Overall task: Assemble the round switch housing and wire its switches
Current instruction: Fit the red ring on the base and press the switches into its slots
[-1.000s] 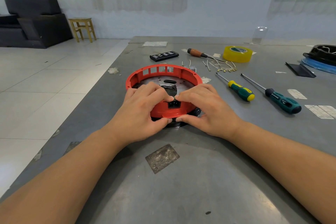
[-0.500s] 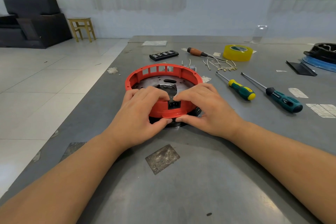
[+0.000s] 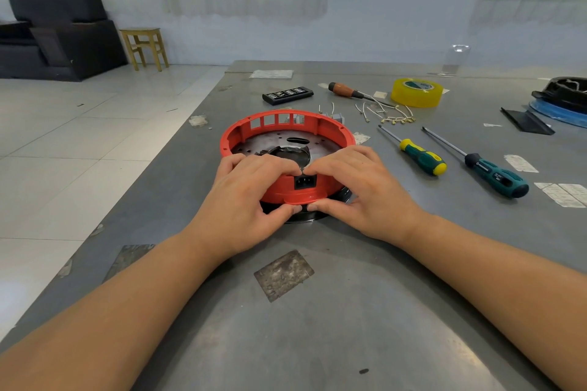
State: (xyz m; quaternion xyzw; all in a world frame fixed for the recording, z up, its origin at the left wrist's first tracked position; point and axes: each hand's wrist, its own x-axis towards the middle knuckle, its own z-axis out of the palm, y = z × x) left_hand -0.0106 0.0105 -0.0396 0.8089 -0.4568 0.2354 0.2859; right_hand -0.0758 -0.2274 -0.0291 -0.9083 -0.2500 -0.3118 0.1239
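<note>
I see a tape roll (image 3: pixel 416 92) far across the table (image 3: pixel 317 327), armchair (image 3: pixel 57 32) and stool (image 3: pixel 145 47) off its left edge.

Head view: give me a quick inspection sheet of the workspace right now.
Surface: grey metal table, scuffed, with tape patches.
Job's things: red round housing on a metal plate; black socket in its near wall.
Clutter: two green screwdrivers, wooden-handled screwdriver, yellow tape roll, black bit case.
Hands: left hand and right hand grip the housing's near rim beside the socket.
Cables: short loose wires behind the housing.
Surroundings: black armchair, wooden stool, tiled floor.
</note>
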